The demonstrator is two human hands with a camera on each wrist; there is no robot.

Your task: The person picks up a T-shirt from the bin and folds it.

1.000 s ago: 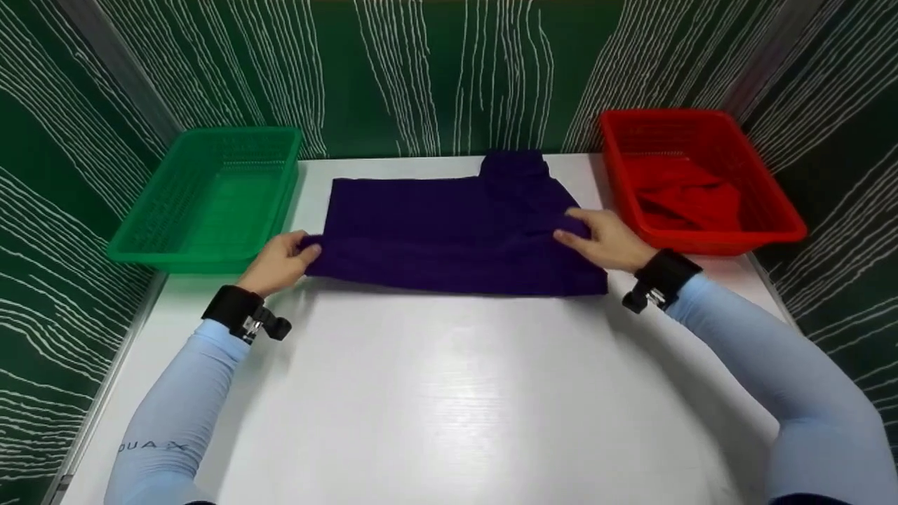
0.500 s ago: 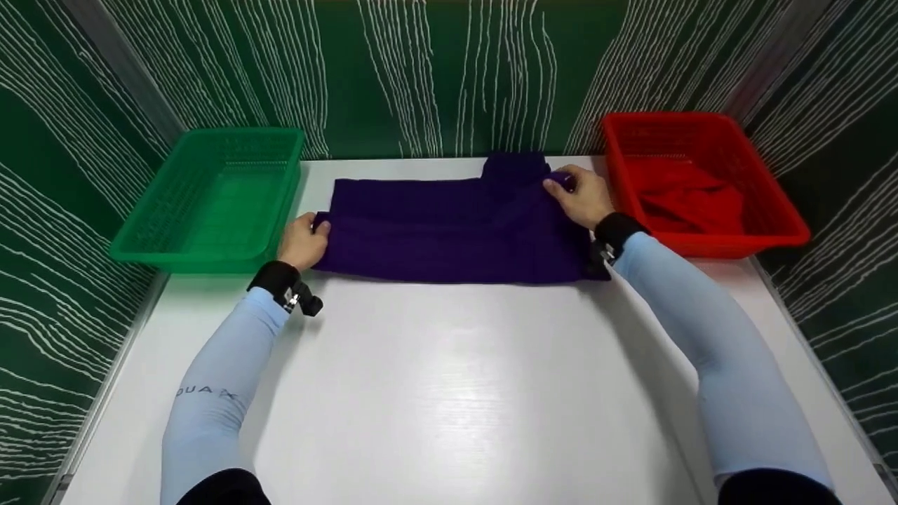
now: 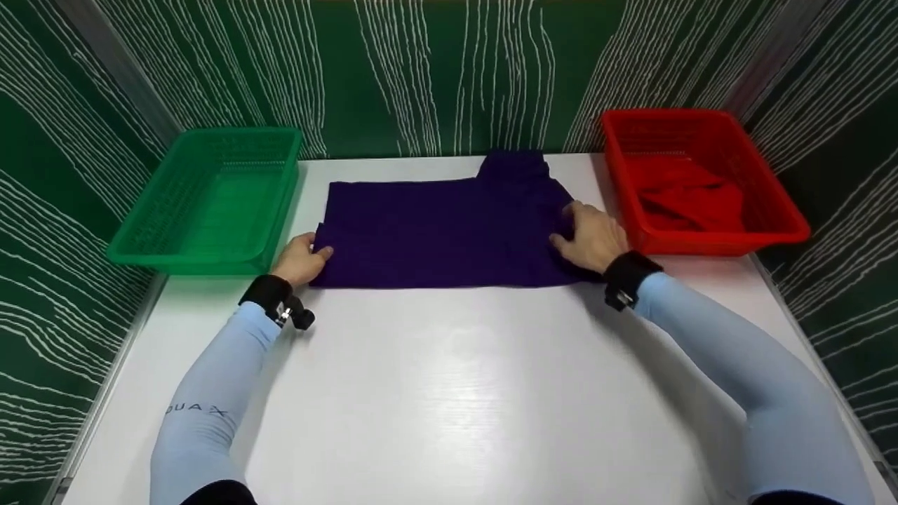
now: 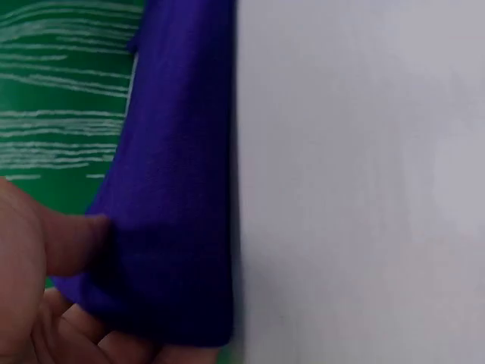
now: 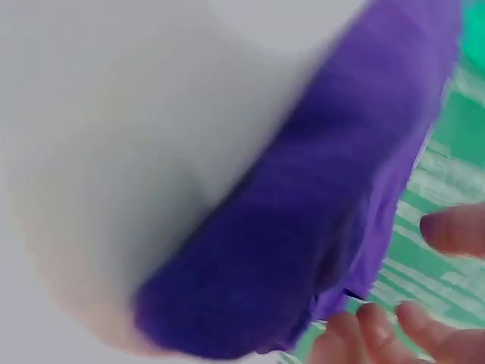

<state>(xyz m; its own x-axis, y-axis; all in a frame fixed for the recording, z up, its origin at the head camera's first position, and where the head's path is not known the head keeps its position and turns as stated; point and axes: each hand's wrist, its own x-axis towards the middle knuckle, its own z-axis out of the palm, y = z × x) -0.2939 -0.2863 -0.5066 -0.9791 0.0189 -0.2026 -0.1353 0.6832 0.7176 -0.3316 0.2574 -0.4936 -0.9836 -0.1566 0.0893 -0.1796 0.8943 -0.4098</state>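
Note:
A folded purple shirt (image 3: 428, 235) lies across the far half of the white table, with a sleeve-like piece sticking out at its back right. My left hand (image 3: 302, 259) holds its left end; in the left wrist view the thumb (image 4: 76, 239) is on top of the cloth and the other fingers are beneath. At the right end is my right hand (image 3: 593, 238), thumb and fingers spread apart. The right wrist view shows those fingers (image 5: 379, 334) next to the shirt's edge (image 5: 250, 258) with nothing pinched between them.
A green basket (image 3: 280, 231) stands at the back left, close to my left hand. At the back right, a red basket (image 3: 708, 243) contains red cloth (image 3: 691, 200). Green walls with white lines border the table (image 3: 449, 393) at the back and sides.
The right hand gripped the shirt and moved back with it, then let go and came forward. The left hand went back and slightly forward again, still holding. The upper layer now lies flatter.

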